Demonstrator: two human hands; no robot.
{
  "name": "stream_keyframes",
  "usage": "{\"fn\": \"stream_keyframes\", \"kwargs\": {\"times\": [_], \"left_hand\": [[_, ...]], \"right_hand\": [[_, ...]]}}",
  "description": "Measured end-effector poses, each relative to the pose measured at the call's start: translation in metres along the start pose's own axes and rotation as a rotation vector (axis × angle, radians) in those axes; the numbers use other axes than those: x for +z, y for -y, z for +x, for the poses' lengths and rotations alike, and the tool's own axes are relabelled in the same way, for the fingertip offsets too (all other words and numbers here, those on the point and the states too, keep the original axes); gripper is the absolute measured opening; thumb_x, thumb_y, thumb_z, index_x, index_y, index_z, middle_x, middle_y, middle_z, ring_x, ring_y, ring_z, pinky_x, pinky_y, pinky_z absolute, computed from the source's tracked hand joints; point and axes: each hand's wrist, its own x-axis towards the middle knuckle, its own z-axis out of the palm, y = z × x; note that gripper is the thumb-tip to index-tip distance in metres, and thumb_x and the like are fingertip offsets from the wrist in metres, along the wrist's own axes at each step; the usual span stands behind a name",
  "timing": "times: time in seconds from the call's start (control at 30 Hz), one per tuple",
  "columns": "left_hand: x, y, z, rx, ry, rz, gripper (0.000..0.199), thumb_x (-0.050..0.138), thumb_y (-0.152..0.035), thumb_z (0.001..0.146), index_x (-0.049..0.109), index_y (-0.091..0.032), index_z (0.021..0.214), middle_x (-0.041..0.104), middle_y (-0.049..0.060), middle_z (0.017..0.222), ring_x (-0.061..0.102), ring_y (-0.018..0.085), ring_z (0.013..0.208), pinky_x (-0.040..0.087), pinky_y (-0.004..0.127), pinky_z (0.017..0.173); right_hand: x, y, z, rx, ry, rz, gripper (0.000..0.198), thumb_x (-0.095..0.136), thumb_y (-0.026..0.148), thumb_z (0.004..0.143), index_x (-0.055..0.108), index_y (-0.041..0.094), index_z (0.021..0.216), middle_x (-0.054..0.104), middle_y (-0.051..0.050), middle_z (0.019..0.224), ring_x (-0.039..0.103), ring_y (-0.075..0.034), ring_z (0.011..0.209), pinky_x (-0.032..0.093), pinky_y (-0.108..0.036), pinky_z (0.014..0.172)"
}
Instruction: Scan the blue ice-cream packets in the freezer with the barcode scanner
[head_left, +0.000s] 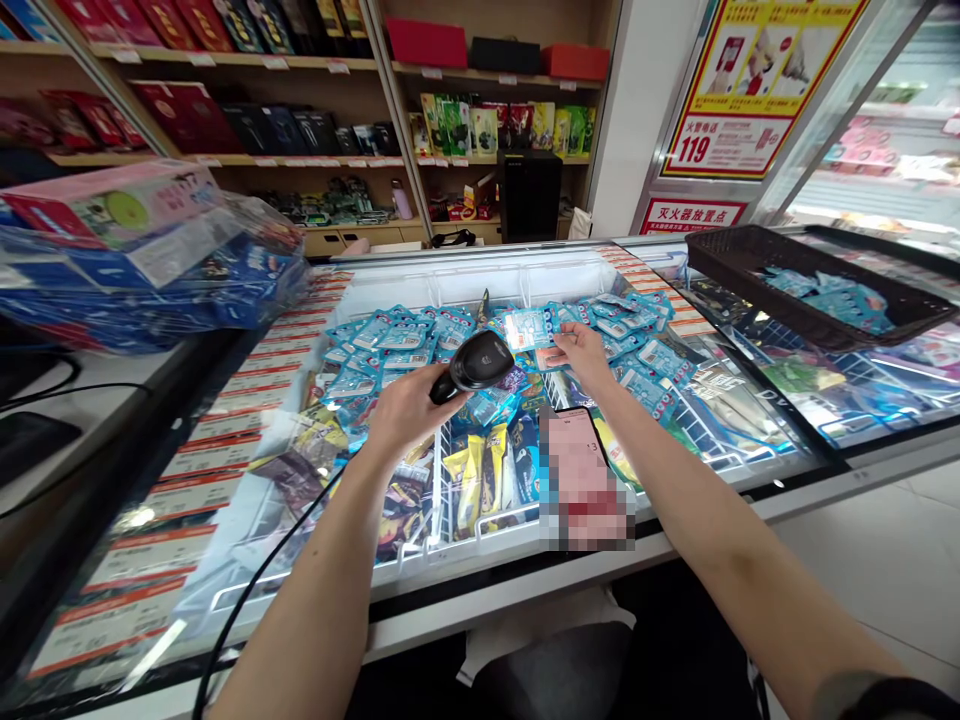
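my left hand (407, 408) gripped a barcode scanner (480, 360), my right hand (586, 352) a blue packet (528, 328) alongside; scanning, i judged, needed steady aim.

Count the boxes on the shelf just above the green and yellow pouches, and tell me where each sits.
3: a red box at left, a black box in the middle, an orange box at right. More could be hidden behind.

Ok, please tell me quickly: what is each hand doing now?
Left hand: closed around a black handheld scanner.
Right hand: closed, pinching a blue packet by its edge.
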Motion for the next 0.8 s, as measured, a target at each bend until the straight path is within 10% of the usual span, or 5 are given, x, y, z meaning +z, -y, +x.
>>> {"fn": "stream_keyframes", "kwargs": {"times": [0.8], "left_hand": [[-0.020,0.020,-0.003,-0.356,-0.275,-0.123,0.049,0.055,-0.062,0.077,0.069,-0.019,0.097,0.067,0.005,0.074,0.061,0.021,0.072,0.037,0.026,0.058]], "right_hand": [[-0.002,0.011,-0.006,-0.089,-0.063,-0.117,0.050,0.062,0.035,0.078,0.045,0.019,0.122,0.069,-0.007,0.088,0.072,-0.026,0.072,0.061,-0.044,0.064]]}}
